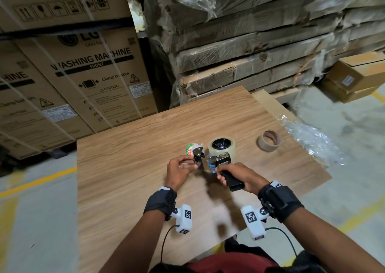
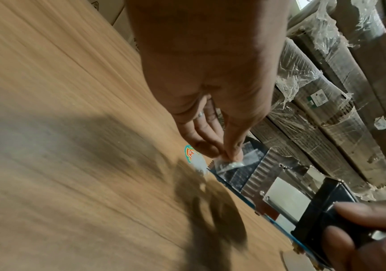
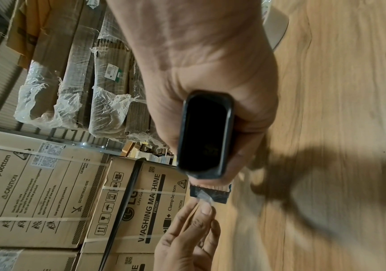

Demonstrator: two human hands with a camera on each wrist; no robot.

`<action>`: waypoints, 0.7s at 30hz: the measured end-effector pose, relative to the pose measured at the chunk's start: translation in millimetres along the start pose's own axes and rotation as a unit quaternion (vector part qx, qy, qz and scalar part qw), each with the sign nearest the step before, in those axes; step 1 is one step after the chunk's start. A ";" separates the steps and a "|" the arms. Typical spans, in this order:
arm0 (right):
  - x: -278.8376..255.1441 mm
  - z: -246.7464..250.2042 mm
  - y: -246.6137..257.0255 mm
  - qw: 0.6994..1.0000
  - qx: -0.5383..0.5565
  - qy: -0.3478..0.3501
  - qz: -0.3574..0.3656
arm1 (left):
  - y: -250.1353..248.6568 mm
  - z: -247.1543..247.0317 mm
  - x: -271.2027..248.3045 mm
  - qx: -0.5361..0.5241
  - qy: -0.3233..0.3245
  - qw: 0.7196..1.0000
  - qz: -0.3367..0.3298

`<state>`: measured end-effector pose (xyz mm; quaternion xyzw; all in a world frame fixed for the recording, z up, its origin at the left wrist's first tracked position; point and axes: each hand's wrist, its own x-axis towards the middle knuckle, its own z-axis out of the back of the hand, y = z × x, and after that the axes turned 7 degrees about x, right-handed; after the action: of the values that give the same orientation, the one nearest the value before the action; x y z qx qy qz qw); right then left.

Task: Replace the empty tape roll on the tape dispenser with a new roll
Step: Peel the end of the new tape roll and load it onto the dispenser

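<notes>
- Two hands work one tape dispenser (image 1: 210, 162) above the wooden tabletop (image 1: 129, 151), near its middle.
- Gripping the dispenser's black handle (image 1: 232, 181), the right hand (image 1: 239, 175) has its fingers wrapped round it; the right wrist view looks straight at the handle's butt end (image 3: 205, 134).
- Just left of it, the left hand (image 1: 180, 168) pinches the loose end of the clear tape (image 2: 228, 165) between thumb and fingertips (image 2: 232, 152) at the dispenser's front, beside the black roller and the ridged metal plate (image 2: 265, 170).
- A new roll of clear tape (image 1: 221, 147) sits mounted on the dispenser's hub, on the far side of the handle.
- Touching the tabletop just beyond the left hand lies a small round label (image 1: 190, 149), green and red at its edge; what it belongs to cannot be told.
- Farther right on the tabletop, well apart from the dispenser, lies the empty brown cardboard core (image 1: 270, 140), on its side edge and tilted.
- Crumpled clear plastic film (image 1: 310, 141) hangs off the right edge of the tabletop.
- Beyond the far left edge stand cardboard cartons (image 1: 89, 74) printed "WASHING MACHINE", strapped with white bands.
- Far and right rise stacked flat cartons wrapped in plastic (image 1: 250, 43), with a smaller brown box (image 1: 354, 76) at their right.
- Both wrists carry black straps with white camera units (image 1: 253, 220).
</notes>
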<state>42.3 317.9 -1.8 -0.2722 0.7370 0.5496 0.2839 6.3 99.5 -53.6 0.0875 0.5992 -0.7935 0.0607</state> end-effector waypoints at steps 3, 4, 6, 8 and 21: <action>0.9 1.6 1.5 1.000 -0.002 0.003 -0.006 | 0.3 -0.6 0.9 0.003 0.011 1.000 -0.012; 1.0 1.6 2.3 1.000 0.004 0.008 -0.009 | 0.2 -1.6 1.6 0.006 0.008 1.000 -0.018; 2.2 0.7 4.1 0.999 0.026 0.023 -0.017 | 2.3 -2.4 2.9 0.004 0.000 0.999 -0.032; 3.7 -0.6 7.2 0.998 0.049 0.037 -0.029 | 3.4 -3.5 2.7 -0.011 0.005 0.999 -0.039; 6.9 -10.5 19.7 0.989 0.103 0.060 -0.090 | 3.8 0.4 -2.2 -0.181 -0.012 0.983 0.021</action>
<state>22.2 312.0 8.6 -0.3397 0.7775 0.4259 0.3142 9.2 98.1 -56.5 0.0787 0.7305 -0.6711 0.0994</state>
